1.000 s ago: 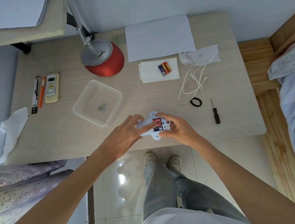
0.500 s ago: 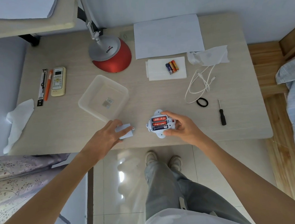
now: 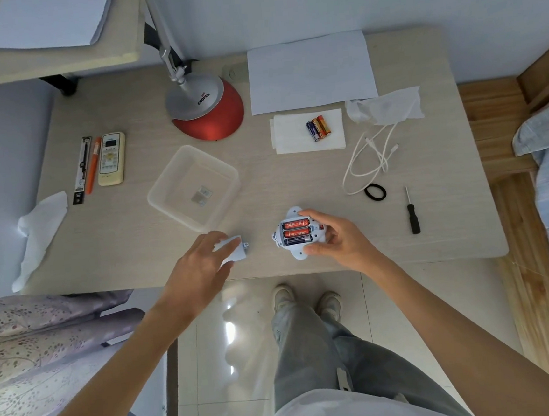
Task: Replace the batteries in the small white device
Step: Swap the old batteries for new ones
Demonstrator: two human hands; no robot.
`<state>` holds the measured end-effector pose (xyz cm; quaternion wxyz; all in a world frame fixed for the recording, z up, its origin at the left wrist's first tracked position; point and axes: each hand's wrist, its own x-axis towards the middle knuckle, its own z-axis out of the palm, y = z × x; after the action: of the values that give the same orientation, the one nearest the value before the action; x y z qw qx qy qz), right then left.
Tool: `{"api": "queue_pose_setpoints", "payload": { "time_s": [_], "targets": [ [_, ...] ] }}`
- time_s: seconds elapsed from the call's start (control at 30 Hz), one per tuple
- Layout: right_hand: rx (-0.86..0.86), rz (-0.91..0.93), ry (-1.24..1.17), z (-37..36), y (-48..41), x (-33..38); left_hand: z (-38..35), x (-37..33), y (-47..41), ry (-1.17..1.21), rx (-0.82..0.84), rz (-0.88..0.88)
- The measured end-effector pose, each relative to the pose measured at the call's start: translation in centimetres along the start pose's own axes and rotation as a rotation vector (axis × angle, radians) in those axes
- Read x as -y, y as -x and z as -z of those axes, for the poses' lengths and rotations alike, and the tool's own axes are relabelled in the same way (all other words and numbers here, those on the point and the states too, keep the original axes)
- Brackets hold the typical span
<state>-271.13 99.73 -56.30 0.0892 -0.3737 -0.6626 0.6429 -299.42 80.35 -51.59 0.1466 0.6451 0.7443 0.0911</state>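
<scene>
Near the desk's (image 3: 436,246) front edge, the right hand (image 3: 337,237) gripped the small white device (image 3: 297,234), three batteries (image 3: 296,231) exposed; the left hand (image 3: 201,264) pinched what appeared to be its battery cover (image 3: 235,252) beside a clear plastic tray (image 3: 165,192).

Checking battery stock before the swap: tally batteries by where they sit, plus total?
In device: 3 (two red, one dark)
On napkin: 3 (one blue, two orange)
Total: 6
</scene>
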Motion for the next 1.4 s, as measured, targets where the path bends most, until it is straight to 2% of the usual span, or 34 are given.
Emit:
{"api": "queue_pose_setpoints", "payload": {
  "time_s": [0.1,0.17,0.4,0.8,1.23,1.4],
  "targets": [
    [-0.007,0.006,-0.016,0.0,0.0,0.1,1.0,-3.7,-1.1,0.049,-0.115,0.075],
    [-0.005,0.009,-0.021,0.0,0.0,0.1,1.7,-6.1,-2.1,0.043,-0.118,0.101],
    [-0.01,0.013,-0.01,-0.1,0.1,-0.1,1.2,-10.3,-6.4,-0.052,0.052,0.108],
    [-0.005,0.019,-0.026,-0.2,0.0,-0.5,-1.9,-8.4,-8.1,0.028,0.219,0.038],
    [0.019,0.055,-0.019,-0.1,-0.1,-0.7,-5.6,-7.0,-8.1,0.656,0.12,0.116],
    [-0.038,0.078,0.012,0.0,0.0,-1.3,-6.3,-7.3,-7.6,0.905,0.072,0.172]
  ]
}}
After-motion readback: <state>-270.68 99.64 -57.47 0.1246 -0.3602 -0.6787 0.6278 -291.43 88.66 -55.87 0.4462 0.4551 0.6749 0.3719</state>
